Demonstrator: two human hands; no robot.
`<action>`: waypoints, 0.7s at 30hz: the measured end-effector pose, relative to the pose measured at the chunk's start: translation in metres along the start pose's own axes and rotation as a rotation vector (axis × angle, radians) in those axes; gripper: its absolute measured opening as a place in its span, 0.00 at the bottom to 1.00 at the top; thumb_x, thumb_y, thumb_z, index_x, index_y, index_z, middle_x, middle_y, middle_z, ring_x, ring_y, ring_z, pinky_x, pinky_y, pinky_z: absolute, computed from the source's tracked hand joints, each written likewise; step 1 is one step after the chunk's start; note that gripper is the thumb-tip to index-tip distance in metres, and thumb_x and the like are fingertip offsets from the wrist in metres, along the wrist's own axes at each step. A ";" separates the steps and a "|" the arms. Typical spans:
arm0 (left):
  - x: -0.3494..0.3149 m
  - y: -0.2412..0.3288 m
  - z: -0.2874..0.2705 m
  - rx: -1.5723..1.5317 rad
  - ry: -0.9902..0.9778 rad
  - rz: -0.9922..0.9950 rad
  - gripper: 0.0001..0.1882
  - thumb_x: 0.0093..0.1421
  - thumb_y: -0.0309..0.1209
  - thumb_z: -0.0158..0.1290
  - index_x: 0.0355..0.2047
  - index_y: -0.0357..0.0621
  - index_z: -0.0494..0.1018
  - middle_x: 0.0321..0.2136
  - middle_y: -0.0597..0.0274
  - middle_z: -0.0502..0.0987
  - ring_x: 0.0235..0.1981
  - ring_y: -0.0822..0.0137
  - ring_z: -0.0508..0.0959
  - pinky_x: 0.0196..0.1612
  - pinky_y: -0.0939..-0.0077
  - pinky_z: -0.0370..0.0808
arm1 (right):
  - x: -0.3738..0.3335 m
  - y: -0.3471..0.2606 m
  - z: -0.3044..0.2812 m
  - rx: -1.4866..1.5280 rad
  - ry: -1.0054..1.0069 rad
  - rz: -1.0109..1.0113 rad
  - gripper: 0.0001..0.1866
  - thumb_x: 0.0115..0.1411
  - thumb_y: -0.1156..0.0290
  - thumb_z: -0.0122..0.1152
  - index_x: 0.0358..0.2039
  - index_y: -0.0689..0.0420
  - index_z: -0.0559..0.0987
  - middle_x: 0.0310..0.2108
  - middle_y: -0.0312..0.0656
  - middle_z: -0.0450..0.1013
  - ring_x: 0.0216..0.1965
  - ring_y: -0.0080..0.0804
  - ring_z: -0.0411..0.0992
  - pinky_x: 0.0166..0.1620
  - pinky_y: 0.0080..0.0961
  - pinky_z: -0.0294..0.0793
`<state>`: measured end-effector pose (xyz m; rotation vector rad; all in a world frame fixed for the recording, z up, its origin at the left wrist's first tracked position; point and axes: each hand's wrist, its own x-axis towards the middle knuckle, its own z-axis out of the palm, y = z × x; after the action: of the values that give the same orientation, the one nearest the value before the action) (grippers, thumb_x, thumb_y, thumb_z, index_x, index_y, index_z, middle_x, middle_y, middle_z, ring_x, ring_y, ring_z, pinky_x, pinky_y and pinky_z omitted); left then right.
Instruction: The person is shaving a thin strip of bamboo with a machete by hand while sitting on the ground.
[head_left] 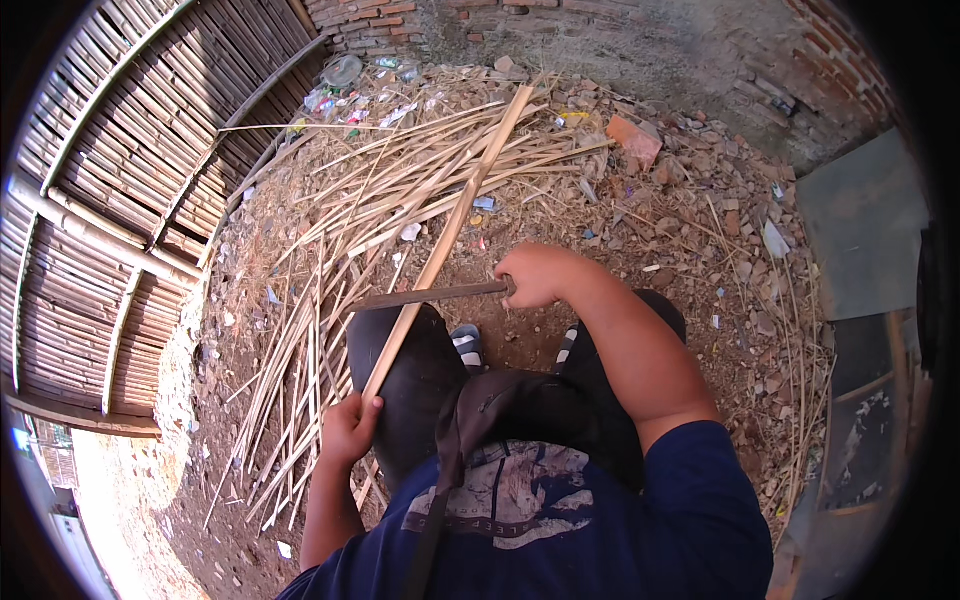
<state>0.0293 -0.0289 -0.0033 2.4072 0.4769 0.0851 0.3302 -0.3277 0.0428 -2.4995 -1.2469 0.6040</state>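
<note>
My left hand (350,428) is closed round the near end of a long, pale bamboo strip (455,215). The strip slants up and away from me over my left knee, and its far end lies above the heap of split strips. In my right hand (540,275) is the handle of a long, dark-bladed knife (425,297). Its blade points left and crosses the strip just above my left knee. Whether the edge bites into the bamboo, I cannot tell.
Many thin bamboo strips (345,225) lie heaped on the dirt ahead and to the left. Brick rubble, with a large red brick piece (634,141), covers the ground on the right. A bamboo-slat wall (130,120) stands left, a brick wall (600,40) ahead, grey panels (865,225) right.
</note>
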 end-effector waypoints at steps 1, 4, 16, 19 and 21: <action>-0.001 0.002 -0.002 -0.009 -0.015 -0.007 0.27 0.65 0.47 0.55 0.19 0.37 0.68 0.12 0.50 0.69 0.15 0.58 0.69 0.22 0.61 0.65 | -0.002 -0.001 -0.005 0.017 -0.027 0.028 0.28 0.49 0.57 0.70 0.50 0.55 0.81 0.42 0.49 0.79 0.45 0.48 0.78 0.48 0.40 0.77; -0.002 0.002 0.000 -0.004 -0.008 -0.012 0.27 0.65 0.47 0.55 0.19 0.37 0.68 0.12 0.51 0.69 0.15 0.59 0.69 0.22 0.62 0.65 | -0.005 0.013 -0.015 0.079 -0.031 0.120 0.29 0.49 0.57 0.70 0.51 0.55 0.81 0.43 0.50 0.79 0.46 0.48 0.78 0.49 0.39 0.77; -0.003 0.000 0.002 -0.093 -0.008 -0.042 0.26 0.65 0.46 0.56 0.19 0.37 0.68 0.12 0.54 0.68 0.15 0.64 0.68 0.21 0.64 0.63 | -0.005 0.021 -0.009 0.066 0.027 0.114 0.29 0.47 0.59 0.70 0.50 0.57 0.80 0.42 0.53 0.79 0.46 0.50 0.77 0.48 0.41 0.77; 0.000 -0.008 0.004 -0.069 -0.021 -0.047 0.26 0.65 0.46 0.56 0.19 0.37 0.68 0.11 0.54 0.68 0.15 0.64 0.67 0.21 0.64 0.63 | 0.000 0.019 -0.002 0.057 0.025 0.074 0.29 0.47 0.59 0.69 0.50 0.57 0.80 0.41 0.53 0.79 0.45 0.51 0.77 0.48 0.42 0.76; 0.000 -0.004 0.003 -0.043 -0.009 -0.039 0.26 0.65 0.46 0.56 0.18 0.37 0.68 0.11 0.54 0.67 0.15 0.65 0.66 0.21 0.64 0.62 | 0.001 0.020 -0.002 0.067 0.023 0.068 0.29 0.47 0.59 0.69 0.50 0.57 0.80 0.40 0.53 0.79 0.45 0.51 0.78 0.48 0.43 0.76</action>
<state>0.0287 -0.0280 -0.0085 2.3541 0.5128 0.0672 0.3457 -0.3391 0.0359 -2.4946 -1.1188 0.6216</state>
